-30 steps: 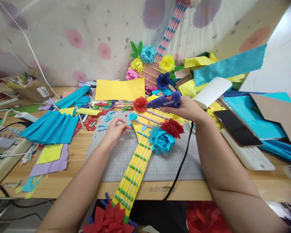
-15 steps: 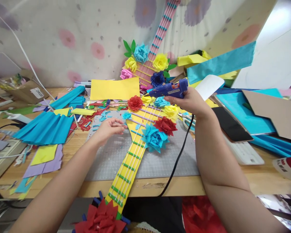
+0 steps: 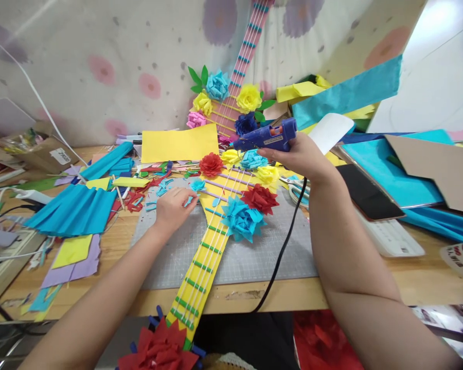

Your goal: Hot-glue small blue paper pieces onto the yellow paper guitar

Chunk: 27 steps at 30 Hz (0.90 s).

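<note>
A yellow paper guitar (image 3: 211,235) lies on the grey cutting mat (image 3: 278,257), its neck pointing toward me. White strings, green frets and red, yellow and blue paper flowers decorate it. My left hand (image 3: 174,209) is at the guitar's left edge, its bent fingers closed at the lower side of a small blue paper flower (image 3: 197,185); the exact contact is partly hidden. Wrapped around a blue glue gun (image 3: 268,137), my right hand (image 3: 306,156) holds it above the guitar body, nozzle pointing left. A large red paper flower (image 3: 160,347) sits at the neck's near end.
A pink paper guitar (image 3: 226,110) leans at the back. Yellow card (image 3: 179,143), pleated blue paper (image 3: 75,208) and scraps lie left. Scissors (image 3: 296,192), a phone (image 3: 368,191) and a cup (image 3: 461,259) are right. The glue gun's black cord (image 3: 283,246) crosses the mat.
My left hand has drawn its fingers in, closer to the small blue paper flower. My right hand keeps the glue gun at nearly the same place. The whole view has shifted slightly.
</note>
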Available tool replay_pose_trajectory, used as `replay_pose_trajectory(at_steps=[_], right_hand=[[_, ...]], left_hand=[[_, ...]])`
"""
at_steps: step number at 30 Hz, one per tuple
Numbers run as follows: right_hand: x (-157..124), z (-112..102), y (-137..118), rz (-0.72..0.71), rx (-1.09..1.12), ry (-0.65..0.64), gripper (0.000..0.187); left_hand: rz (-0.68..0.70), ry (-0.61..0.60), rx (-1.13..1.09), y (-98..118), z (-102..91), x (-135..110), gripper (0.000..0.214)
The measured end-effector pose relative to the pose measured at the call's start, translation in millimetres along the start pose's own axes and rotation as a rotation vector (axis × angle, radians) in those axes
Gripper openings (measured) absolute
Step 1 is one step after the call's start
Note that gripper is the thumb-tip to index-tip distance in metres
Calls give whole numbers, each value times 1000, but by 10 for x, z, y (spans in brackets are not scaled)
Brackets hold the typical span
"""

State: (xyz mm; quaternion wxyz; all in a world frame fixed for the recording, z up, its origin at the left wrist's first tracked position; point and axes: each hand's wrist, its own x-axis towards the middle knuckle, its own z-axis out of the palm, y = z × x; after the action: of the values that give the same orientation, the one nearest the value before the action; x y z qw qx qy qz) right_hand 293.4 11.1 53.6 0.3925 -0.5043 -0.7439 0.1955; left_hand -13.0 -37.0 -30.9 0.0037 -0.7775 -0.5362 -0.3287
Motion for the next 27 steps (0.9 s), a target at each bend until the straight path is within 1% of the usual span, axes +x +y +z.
replay_pose_trajectory(at_steps=[1,3,10,18,27], right_hand=[[0,-3,2,-5,2,4,52],[-1,-9,5,-9,2,6,52],[0,-19,5,14,-16,-3,52],[9,-9,64,-40,-17,5,54],[2,-13,57,-11,-18,5,54]], left_hand=[[48,6,41,-12,14,3,16],[93,12,107,-29,40,11,19],[110,28,218,-31,119,43,21],[86,27,161,5,137,44,17],[38,42,150,38,156,57,18]])
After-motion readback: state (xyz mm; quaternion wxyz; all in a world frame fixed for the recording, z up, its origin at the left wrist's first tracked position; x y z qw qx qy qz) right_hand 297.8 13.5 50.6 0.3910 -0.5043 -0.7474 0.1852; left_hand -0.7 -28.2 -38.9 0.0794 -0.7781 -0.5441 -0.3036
